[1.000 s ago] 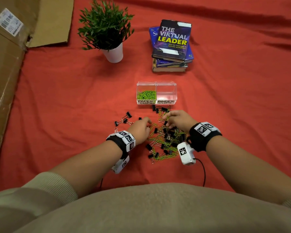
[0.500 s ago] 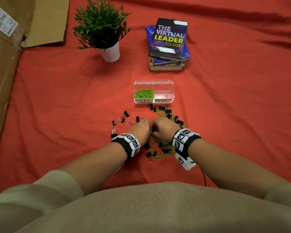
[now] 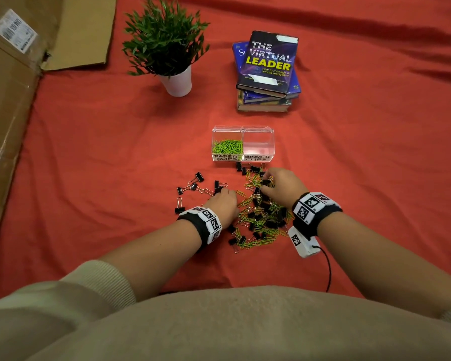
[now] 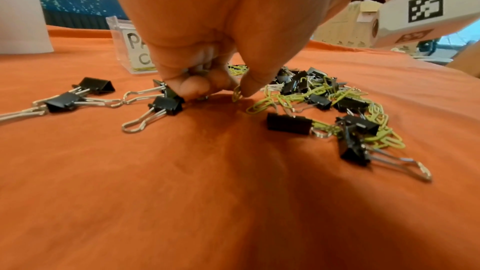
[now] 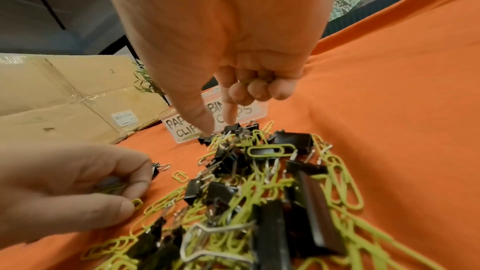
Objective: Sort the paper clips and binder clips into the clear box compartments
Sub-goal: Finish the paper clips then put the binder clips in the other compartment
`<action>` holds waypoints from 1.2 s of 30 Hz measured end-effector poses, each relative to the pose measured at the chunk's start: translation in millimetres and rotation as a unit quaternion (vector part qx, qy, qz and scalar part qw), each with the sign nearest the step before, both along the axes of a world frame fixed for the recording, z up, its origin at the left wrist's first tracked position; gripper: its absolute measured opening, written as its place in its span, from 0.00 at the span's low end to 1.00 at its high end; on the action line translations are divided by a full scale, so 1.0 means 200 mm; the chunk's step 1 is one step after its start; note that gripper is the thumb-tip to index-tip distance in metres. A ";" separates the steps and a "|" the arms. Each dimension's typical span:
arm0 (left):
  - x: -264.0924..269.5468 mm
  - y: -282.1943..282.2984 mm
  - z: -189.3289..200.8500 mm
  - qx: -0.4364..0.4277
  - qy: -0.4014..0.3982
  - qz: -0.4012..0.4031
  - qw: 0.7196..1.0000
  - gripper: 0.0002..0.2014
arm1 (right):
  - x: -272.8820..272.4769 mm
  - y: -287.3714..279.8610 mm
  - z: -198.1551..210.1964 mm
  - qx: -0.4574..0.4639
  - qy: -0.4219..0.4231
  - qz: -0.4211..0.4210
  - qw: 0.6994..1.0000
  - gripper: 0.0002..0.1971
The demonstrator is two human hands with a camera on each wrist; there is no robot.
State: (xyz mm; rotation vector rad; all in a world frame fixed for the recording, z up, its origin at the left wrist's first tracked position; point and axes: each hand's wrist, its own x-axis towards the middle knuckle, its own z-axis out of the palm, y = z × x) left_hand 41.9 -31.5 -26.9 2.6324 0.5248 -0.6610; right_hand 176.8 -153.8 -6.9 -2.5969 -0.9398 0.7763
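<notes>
The clear box (image 3: 267, 132) stands past the pile; its left compartment, labelled PAPER CLIPS, holds green paper clips (image 3: 227, 146), and the right one, labelled BINDER CLIPS, looks empty. A mixed pile of green paper clips and black binder clips (image 3: 262, 217) lies in front of it. My left hand (image 4: 239, 92) is at the pile's left edge, pinching a green paper clip (image 4: 236, 95) against the cloth, with more clips under its curled fingers. My right hand (image 5: 219, 129) pokes thumb and forefinger into the far end of the pile; its other fingers curl around green paper clips (image 5: 257, 80).
Several loose binder clips (image 3: 193, 185) lie left of the pile. Beyond the box are a potted plant (image 3: 167, 48) and a stack of books (image 3: 267, 71). Flattened cardboard (image 3: 8, 113) runs along the left. A red cloth (image 3: 362, 152) covers the surface.
My right hand has moved from the middle of the pile, beside the left hand, forward to the end nearest the box. The left hand has stayed at the pile's left edge.
</notes>
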 end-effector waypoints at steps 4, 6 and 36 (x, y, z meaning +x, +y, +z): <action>0.01 0.05 0.01 -0.108 -0.047 0.077 0.990 0.06 | 0.00 0.08 -0.02 0.014 -0.058 0.043 0.997 0.17; 0.01 0.07 0.02 -0.139 -0.076 0.116 0.980 0.02 | -0.01 0.12 -0.03 -0.026 -0.080 0.058 0.995 0.18; 0.13 0.07 -0.05 -0.017 -0.059 -0.031 0.998 0.10 | 0.05 -0.09 0.07 0.253 0.492 -0.223 0.803 0.13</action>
